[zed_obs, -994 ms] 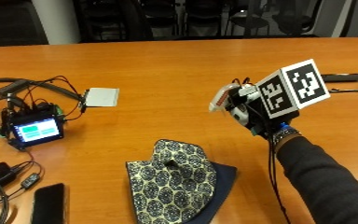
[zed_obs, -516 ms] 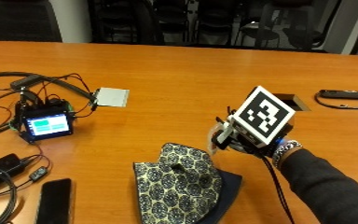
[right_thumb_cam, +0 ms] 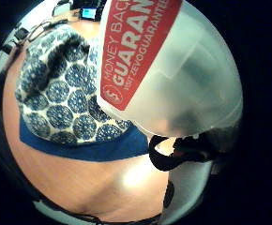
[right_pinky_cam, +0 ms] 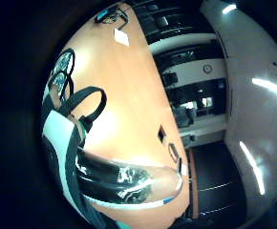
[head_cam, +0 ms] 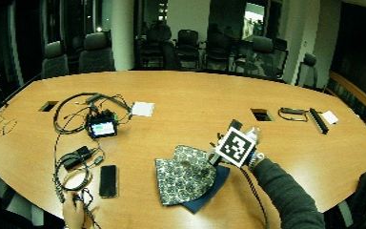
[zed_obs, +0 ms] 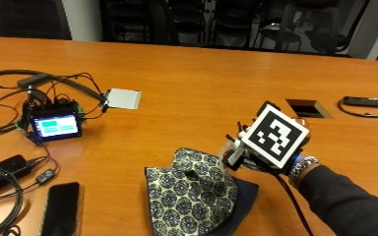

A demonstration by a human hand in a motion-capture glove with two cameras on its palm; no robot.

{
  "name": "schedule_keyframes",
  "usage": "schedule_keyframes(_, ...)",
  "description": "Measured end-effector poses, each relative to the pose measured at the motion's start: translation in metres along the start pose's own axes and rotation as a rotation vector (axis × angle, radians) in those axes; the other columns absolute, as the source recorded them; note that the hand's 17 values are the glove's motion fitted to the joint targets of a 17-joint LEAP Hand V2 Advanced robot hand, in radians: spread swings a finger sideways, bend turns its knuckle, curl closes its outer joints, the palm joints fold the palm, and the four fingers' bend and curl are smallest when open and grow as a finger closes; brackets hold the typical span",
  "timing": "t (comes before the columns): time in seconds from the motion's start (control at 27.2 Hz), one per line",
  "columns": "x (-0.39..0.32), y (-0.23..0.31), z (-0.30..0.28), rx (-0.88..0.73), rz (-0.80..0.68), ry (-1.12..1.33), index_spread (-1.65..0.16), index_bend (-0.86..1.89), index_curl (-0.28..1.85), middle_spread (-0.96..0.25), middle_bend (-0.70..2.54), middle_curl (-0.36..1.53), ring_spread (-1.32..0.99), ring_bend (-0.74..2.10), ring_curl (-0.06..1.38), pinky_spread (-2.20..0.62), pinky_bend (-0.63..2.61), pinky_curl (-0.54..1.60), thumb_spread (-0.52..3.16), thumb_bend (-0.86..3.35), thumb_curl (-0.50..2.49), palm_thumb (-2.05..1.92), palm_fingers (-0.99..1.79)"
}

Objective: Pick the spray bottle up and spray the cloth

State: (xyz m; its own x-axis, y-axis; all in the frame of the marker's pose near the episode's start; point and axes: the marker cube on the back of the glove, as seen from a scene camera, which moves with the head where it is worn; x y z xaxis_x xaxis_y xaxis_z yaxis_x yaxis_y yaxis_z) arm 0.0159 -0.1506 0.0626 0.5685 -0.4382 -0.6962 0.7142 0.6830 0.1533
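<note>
**Gloved hand holds spray bottle at the cloth's edge**

Office chairs line the far side of a long wooden counter (zed_obs: 195,73) in a dim meeting room. Low in the centre of the outside view lies a patterned cloth (zed_obs: 192,194), crumpled, with a dark blue underside showing along its right edge. The right hand (zed_obs: 254,155), in its black glove, hovers just to the right of the cloth, at its upper right corner. Its fingers are curled round a spray bottle (right_thumb_cam: 173,70), a clear plastic one with a red label; the thumb side palm view shows the bottle close against the palm, above the cloth (right_thumb_cam: 61,93). In the outside view the bottle is almost wholly hidden behind the hand.

At the left of the frame sits a small device with a lit screen (zed_obs: 54,125), wired with black cables (zed_obs: 5,78). A white card (zed_obs: 123,98) lies near it, a dark phone (zed_obs: 61,206) at lower left.
</note>
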Motion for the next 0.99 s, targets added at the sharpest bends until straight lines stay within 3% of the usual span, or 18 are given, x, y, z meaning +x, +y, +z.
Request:
schedule_keyframes(0.37,0.006,-0.072,-0.07,0.217,0.23,-0.242,-0.27,0.16,0.44,-0.23,0.49,0.57,-0.23,0.72,0.48,-0.33,0.65,0.42,1.08,-0.02,0.59,0.85,1.28)
schedule_keyframes(0.55,0.001,-0.08,-0.094,0.249,0.308,-0.385,-0.27,0.15,0.45,-0.23,0.49,0.57,-0.23,0.71,0.48,-0.34,0.65,0.42,1.08,-0.02,0.59,0.85,1.28)
schedule_keyframes(0.99,-0.024,-0.137,-0.098,0.333,0.597,-1.112,-0.27,0.15,0.45,-0.23,0.48,0.57,-0.23,0.71,0.48,-0.33,0.65,0.42,1.1,-0.02,0.59,0.84,1.27)
